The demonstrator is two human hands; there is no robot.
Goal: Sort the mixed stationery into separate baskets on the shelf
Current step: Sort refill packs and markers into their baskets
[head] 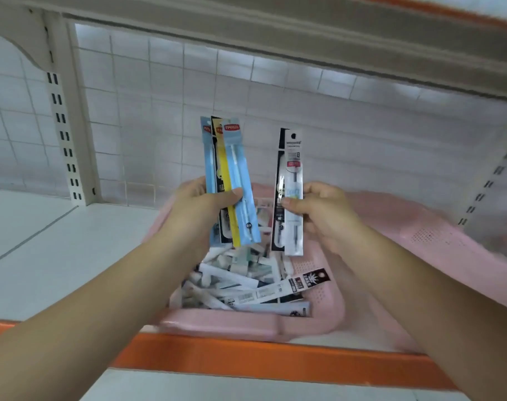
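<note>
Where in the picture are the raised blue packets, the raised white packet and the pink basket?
blue packets (239, 163): head view, upper half of the front packet
white packet (294, 172): head view, its upper part
pink basket (223, 325): head view, near rim

The person's left hand (198, 205) and right hand (326, 211) are showing bare. The left forearm (87, 314) and right forearm (420, 285) are running uncovered from wrist to the picture's lower corners. The fingers (320, 190) are looking short and rounded, the thumbnails (286, 201) trimmed close and plain.
</note>
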